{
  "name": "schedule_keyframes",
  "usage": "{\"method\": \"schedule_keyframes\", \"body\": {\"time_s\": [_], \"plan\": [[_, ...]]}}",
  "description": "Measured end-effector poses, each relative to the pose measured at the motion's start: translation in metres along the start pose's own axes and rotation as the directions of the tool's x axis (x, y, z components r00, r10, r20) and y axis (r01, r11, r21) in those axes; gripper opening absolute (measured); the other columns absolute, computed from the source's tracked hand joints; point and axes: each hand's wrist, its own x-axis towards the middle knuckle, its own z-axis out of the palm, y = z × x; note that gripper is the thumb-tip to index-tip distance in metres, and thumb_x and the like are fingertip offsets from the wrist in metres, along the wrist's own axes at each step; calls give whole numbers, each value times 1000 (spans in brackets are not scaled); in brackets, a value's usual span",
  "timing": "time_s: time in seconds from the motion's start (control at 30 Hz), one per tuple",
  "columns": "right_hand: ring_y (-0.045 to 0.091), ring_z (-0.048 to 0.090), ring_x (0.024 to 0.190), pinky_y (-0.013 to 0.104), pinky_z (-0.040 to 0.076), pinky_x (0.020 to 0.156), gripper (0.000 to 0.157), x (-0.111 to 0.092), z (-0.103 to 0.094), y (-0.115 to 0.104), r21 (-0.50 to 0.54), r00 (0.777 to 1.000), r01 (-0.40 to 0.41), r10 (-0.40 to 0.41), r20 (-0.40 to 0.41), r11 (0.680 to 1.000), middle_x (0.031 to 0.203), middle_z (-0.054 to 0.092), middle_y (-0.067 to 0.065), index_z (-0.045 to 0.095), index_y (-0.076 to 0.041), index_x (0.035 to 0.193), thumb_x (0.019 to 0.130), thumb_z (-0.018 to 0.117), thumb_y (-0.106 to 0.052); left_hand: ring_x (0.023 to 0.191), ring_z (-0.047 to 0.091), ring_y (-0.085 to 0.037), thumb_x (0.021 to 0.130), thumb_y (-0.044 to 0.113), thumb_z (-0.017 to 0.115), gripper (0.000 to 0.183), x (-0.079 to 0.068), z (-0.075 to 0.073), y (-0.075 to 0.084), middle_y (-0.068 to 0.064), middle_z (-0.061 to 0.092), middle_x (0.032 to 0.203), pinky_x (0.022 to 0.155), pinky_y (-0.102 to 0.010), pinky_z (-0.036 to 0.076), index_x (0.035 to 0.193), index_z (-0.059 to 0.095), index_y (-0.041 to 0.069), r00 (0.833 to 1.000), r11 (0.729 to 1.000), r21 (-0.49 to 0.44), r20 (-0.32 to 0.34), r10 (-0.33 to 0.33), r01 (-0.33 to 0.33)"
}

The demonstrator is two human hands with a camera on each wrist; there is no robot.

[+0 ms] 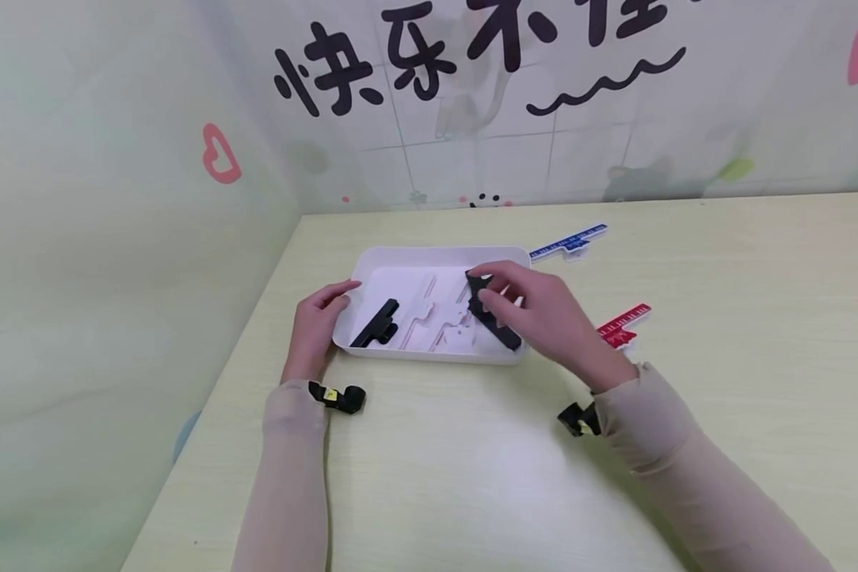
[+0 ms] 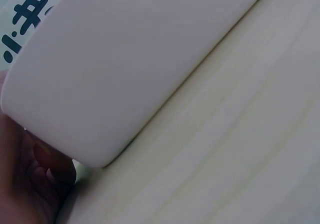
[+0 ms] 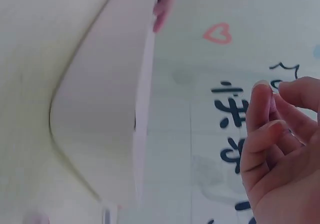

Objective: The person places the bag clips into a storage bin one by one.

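Pale table (image 1: 429,477), shallow white tray (image 1: 429,357)

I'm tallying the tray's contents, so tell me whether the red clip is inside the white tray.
No, the red clip lies on the table, to the right of the white tray.

A: What finish do I log for the tray (image 2: 115,74), watching from my station?
B: Smooth plastic, low sheen, on my feed.
A: Black clips (image 1: 496,327)?
B: Plastic-looking, fairly matt. Blue clip (image 1: 568,242) and red clip (image 1: 620,324): plastic look, printed faces.
A: Table (image 1: 429,477)?
B: Smooth, wood-grained; I can't tell solid from laminate.
A: Sheet (image 1: 100,238) and sleeves (image 1: 293,469)?
B: Sheet: thin cloth look, matt, lightly rumpled. Sleeves: matt cloth.
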Motion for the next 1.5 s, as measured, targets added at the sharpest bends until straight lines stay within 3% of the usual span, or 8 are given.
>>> {"method": "schedule_keyframes", "body": {"time_s": [0.47,0.7,0.83,0.97,1.13,1.3,1.5], "plan": [[12,56,67,34,43,62,44,-12,-65,13,-142,994,-101,106,30,985,89,60,-3,41,-29,131,89,52,-33,114,43,-8,87,17,54,24,1,-8,0,7,52,123,94,-31,38,108,66,22,1000,999,-42,-10,-4,3],[15,56,73,33,44,62,50,-15,-83,29,-237,965,-199,232,122,951,90,60,-1,37,-28,133,87,50,-44,115,42,-8,87,19,54,24,0,-6,0,7,51,124,94,-31,37,108,66,23,1000,999,-32,-3,-20,20],[17,56,74,33,44,63,56,-17,-88,40,-288,934,-239,300,193,927,94,59,3,35,-27,136,86,48,-49,114,44,-10,87,17,54,25,0,-6,0,6,50,125,93,-32,39,108,66,22,1000,997,-68,-6,-29,29],[18,55,69,33,44,61,62,-22,-93,52,-359,892,-263,367,263,895,98,57,8,30,-19,139,86,54,-42,114,43,-10,87,17,54,24,0,-5,0,7,50,125,93,-31,39,108,66,22,1000,998,-65,0,-20,20],[17,52,58,32,42,57,65,-28,-96,67,-403,828,-312,454,327,860,83,57,7,27,-10,138,86,57,-33,115,43,-9,88,18,54,24,-1,-6,-1,7,50,125,93,-31,39,108,66,23,1000,998,-54,0,-28,28],[17,47,50,31,37,55,61,-30,-94,77,-449,753,-350,532,387,822,65,53,4,31,-9,136,86,53,-38,115,43,-9,88,19,54,24,0,-6,0,7,51,124,94,-31,38,108,66,23,1000,999,-37,-8,-25,25],[16,46,49,30,37,52,66,-33,-94,84,-475,704,-376,579,412,795,60,50,3,33,-8,135,84,55,-44,114,43,-7,88,18,54,24,-1,-4,2,7,51,123,93,-29,38,109,66,22,1000,999,-42,6,-14,14]]}}
